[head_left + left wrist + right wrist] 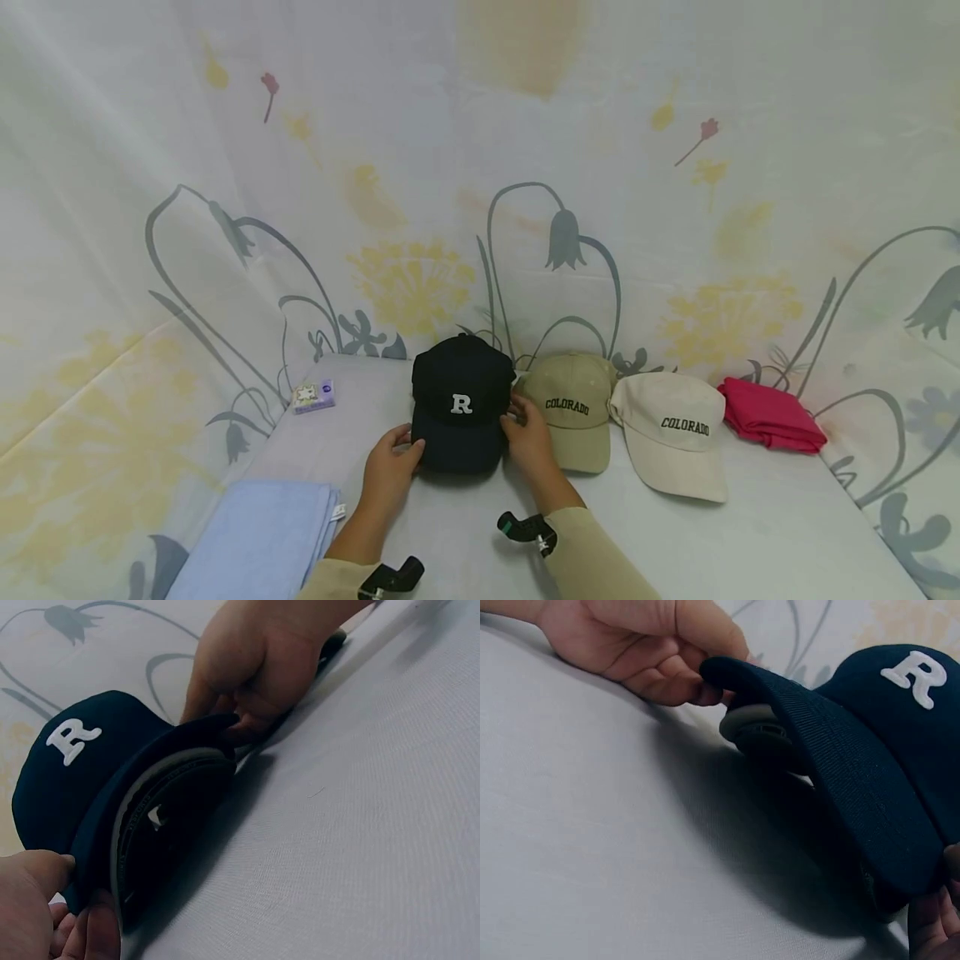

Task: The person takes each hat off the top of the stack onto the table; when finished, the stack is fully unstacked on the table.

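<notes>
A dark navy cap (pixel 461 400) with a white letter R sits on the pale table (pixel 750 542), its brim towards me. My left hand (pixel 408 450) pinches the brim's left edge, thumb on top. At the brim's right edge my right hand (pixel 513 425) pinches it the same way. In the left wrist view the navy cap (pixel 90 765) has its brim raised a little off the table, with the left hand (pixel 67 900) at the near corner and the right hand (pixel 236 712) at the far one. The right wrist view shows the navy cap (pixel 885 727), the left hand (pixel 697 686) and the right hand (pixel 937 915).
To the right of the navy cap lie a khaki COLORADO cap (pixel 573 408), a cream COLORADO cap (pixel 675 429) and a folded red cloth (pixel 768 414). A folded light blue towel (pixel 258 537) lies front left, a small packet (pixel 313 396) back left. Floral cloth hangs behind.
</notes>
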`<state>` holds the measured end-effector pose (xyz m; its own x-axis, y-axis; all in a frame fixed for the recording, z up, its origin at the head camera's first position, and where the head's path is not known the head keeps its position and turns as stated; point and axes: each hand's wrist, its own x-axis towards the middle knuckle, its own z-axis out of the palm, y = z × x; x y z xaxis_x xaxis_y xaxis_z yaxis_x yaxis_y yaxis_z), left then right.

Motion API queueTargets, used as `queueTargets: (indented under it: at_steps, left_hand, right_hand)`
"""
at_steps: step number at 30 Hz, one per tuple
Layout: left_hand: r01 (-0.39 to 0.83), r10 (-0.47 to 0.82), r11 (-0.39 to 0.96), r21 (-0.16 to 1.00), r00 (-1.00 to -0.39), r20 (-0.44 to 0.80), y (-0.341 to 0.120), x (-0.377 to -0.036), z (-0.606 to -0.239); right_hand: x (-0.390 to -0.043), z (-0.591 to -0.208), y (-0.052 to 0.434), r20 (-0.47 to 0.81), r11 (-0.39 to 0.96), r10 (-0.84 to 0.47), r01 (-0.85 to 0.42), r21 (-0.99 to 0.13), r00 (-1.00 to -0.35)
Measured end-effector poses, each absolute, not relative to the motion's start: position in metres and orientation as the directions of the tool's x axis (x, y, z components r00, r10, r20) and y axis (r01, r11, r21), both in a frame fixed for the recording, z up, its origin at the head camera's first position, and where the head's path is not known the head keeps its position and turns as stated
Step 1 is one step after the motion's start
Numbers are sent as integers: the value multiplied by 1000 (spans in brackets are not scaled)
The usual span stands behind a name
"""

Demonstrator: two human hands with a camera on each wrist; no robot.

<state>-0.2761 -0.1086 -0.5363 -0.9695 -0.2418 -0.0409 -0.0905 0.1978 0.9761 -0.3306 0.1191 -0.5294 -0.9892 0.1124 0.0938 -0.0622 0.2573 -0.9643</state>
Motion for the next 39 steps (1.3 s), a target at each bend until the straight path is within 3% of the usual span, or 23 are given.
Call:
queueTargets:
  at_steps: [31, 39]
  left_hand:
    - [-127, -195, 268, 955, -978, -75, -104, -239, -525]
    - [-78, -164, 260, 962, -986, -35, -101, -227, -519]
  right_hand:
    - [-283, -519, 140, 39, 197, 95, -19, -980, -995]
    - [-270, -512, 151, 21, 156, 73, -9, -988, -997]
